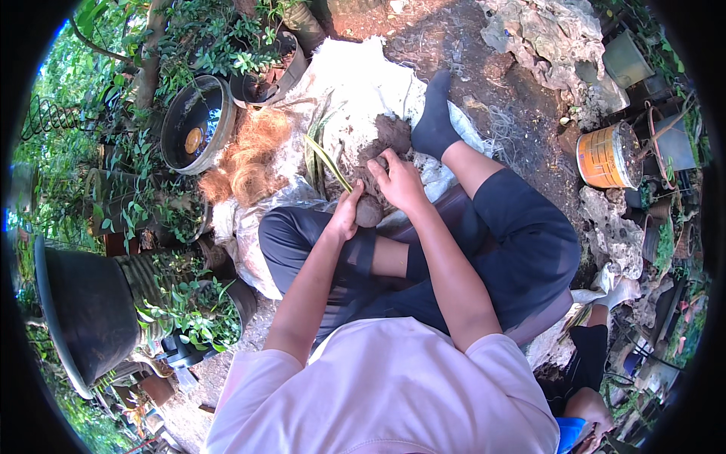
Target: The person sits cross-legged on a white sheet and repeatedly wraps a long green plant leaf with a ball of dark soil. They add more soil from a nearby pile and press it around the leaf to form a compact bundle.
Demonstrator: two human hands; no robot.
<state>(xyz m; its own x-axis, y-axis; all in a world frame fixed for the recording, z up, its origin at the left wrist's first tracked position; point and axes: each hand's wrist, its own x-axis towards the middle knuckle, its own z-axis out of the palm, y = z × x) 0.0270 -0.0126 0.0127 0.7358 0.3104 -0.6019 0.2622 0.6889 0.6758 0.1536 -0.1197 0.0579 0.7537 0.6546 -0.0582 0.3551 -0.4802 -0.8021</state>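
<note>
My left hand (346,215) is closed round the base of a plant with a long green leaf edged in yellow (330,162), beside a rounded ball of brown soil (369,213). Over the upper part of that soil, my right hand (401,183) has its fingers bent, with the tips pressed on the dark, moist earth. Just beyond them lies a larger heap of dark soil (393,135) on a white sack (355,72). More long striped leaves (313,157) rest on the sack, left of the heap.
Brown coconut fibre (261,140) lies left of the sack, near a round black basin (221,135). A large black pot (87,314) and leafy plants stand at left. At right are a yellow bucket (605,157) and rough rocks (546,41). Another person's leg (586,356) shows at lower right.
</note>
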